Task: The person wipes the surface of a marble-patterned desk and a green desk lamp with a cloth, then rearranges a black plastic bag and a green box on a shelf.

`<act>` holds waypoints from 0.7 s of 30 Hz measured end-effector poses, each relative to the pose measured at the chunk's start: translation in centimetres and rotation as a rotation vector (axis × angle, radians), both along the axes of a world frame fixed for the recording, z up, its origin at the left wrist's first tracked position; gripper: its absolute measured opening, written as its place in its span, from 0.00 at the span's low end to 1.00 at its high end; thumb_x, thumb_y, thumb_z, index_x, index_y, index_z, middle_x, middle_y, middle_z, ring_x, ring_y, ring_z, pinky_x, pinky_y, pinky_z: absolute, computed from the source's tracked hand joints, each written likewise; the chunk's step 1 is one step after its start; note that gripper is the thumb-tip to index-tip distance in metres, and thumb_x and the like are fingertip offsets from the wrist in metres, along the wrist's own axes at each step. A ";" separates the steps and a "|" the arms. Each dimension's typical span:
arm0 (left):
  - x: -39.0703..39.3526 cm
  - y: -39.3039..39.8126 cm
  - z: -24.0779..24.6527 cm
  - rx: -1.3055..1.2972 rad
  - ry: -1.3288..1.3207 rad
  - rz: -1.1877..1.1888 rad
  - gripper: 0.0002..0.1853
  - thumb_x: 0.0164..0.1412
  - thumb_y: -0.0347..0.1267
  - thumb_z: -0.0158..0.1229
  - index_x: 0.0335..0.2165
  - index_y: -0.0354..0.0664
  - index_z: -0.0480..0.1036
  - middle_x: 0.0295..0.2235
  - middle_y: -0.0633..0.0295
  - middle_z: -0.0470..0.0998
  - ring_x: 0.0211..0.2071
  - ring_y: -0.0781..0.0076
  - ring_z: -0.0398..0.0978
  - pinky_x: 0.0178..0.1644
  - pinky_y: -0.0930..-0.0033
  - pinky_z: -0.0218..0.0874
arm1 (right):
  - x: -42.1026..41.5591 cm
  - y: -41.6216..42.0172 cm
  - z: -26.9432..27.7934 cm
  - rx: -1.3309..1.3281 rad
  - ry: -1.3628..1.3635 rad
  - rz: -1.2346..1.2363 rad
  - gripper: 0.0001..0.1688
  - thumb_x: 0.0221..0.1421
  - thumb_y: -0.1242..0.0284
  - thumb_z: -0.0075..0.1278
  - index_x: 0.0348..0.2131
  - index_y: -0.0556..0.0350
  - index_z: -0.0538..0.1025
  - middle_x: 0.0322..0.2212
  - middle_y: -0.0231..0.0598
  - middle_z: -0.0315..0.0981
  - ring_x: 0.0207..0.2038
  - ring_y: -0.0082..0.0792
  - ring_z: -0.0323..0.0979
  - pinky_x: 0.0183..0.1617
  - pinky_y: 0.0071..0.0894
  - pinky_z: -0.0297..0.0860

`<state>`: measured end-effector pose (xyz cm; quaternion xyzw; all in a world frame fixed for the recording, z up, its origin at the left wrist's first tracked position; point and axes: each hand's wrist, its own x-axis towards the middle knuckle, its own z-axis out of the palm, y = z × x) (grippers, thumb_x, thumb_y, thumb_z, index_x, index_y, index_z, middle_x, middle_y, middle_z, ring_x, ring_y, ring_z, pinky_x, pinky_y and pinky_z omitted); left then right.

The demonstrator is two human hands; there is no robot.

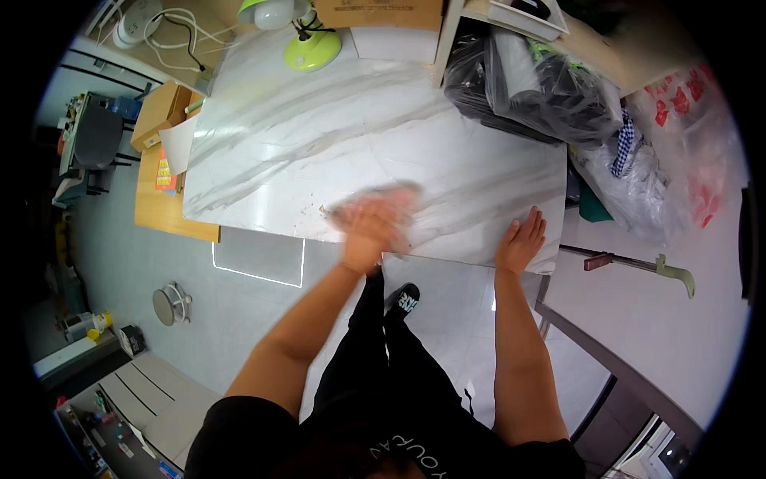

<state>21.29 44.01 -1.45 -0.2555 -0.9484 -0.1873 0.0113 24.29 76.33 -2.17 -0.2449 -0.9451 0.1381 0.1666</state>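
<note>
My left hand [370, 230] presses a pinkish cloth [400, 197] onto the marble-patterned tabletop [269, 161], close to its front edge. Both hand and cloth are blurred, and the palm side is hidden. Just left of the cloth lie small brown crumbs [312, 209]. Toward the right end of the same tabletop, my right hand [522, 242] rests flat with fingers apart and nothing in it.
A green desk lamp [312, 51] and a cardboard box [383, 13] stand along the back. Plastic-wrapped dark bundles [532, 90] crowd the back right. A lower wooden surface [161, 206] adjoins the left side. A round stool [172, 304] stands on the floor.
</note>
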 end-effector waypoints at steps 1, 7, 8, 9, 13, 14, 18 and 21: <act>-2.1 -3.9 0.1 -0.065 0.030 0.167 0.24 0.59 0.35 0.50 0.53 0.39 0.67 0.57 0.51 0.63 0.60 0.48 0.56 0.65 0.48 0.40 | 0.4 -0.1 -0.2 -0.004 -0.005 -0.014 0.30 0.64 0.59 0.33 0.61 0.50 0.57 0.60 0.48 0.53 0.63 0.55 0.47 0.64 0.59 0.45; -13.8 -12.0 -2.2 -0.257 0.183 0.880 0.24 0.61 0.40 0.46 0.51 0.37 0.67 0.56 0.51 0.64 0.58 0.48 0.58 0.61 0.49 0.46 | -0.4 -1.7 1.0 -0.052 -0.005 -0.016 0.32 0.64 0.57 0.33 0.62 0.51 0.55 0.61 0.49 0.52 0.64 0.54 0.46 0.65 0.58 0.43; -14.4 -8.5 -2.4 -0.312 0.110 0.705 0.23 0.62 0.37 0.44 0.51 0.36 0.67 0.58 0.51 0.62 0.59 0.49 0.57 0.62 0.50 0.46 | -0.4 -1.8 1.1 -0.069 -0.003 -0.016 0.32 0.64 0.57 0.32 0.62 0.53 0.55 0.61 0.50 0.52 0.64 0.53 0.46 0.65 0.58 0.42; -14.3 -4.1 -2.2 -0.366 0.040 0.521 0.22 0.62 0.35 0.43 0.51 0.35 0.67 0.59 0.51 0.61 0.60 0.50 0.56 0.63 0.52 0.45 | -0.3 -1.5 1.1 -0.098 0.035 -0.011 0.32 0.64 0.57 0.32 0.62 0.53 0.55 0.61 0.50 0.52 0.64 0.53 0.47 0.65 0.59 0.42; -2.5 15.1 0.1 -0.009 0.152 -0.170 0.21 0.52 0.29 0.51 0.46 0.34 0.70 0.54 0.51 0.67 0.59 0.51 0.59 0.64 0.47 0.46 | 0.5 -0.4 0.9 -0.224 0.206 0.045 0.33 0.65 0.57 0.31 0.61 0.56 0.55 0.61 0.51 0.52 0.63 0.53 0.47 0.65 0.56 0.41; 0.6 16.6 0.6 0.065 0.133 -0.265 0.22 0.52 0.30 0.51 0.47 0.35 0.70 0.54 0.52 0.67 0.59 0.51 0.59 0.64 0.47 0.46 | 0.6 0.0 0.8 -0.258 0.256 0.067 0.33 0.65 0.57 0.31 0.62 0.57 0.55 0.61 0.52 0.52 0.63 0.53 0.47 0.66 0.55 0.41; 4.9 13.0 0.1 0.137 0.093 -0.566 0.22 0.51 0.29 0.52 0.48 0.41 0.71 0.53 0.55 0.68 0.59 0.53 0.60 0.63 0.47 0.48 | 1.6 1.2 0.6 -0.421 0.345 0.135 0.33 0.66 0.61 0.32 0.63 0.60 0.51 0.61 0.53 0.50 0.63 0.51 0.50 0.65 0.42 0.46; 4.5 5.0 0.3 0.190 0.172 -0.498 0.24 0.48 0.24 0.54 0.47 0.44 0.73 0.52 0.57 0.70 0.57 0.56 0.64 0.61 0.49 0.52 | 3.3 1.4 2.6 -0.756 0.495 0.041 0.32 0.65 0.64 0.36 0.62 0.61 0.52 0.62 0.49 0.50 0.62 0.45 0.51 0.64 0.38 0.50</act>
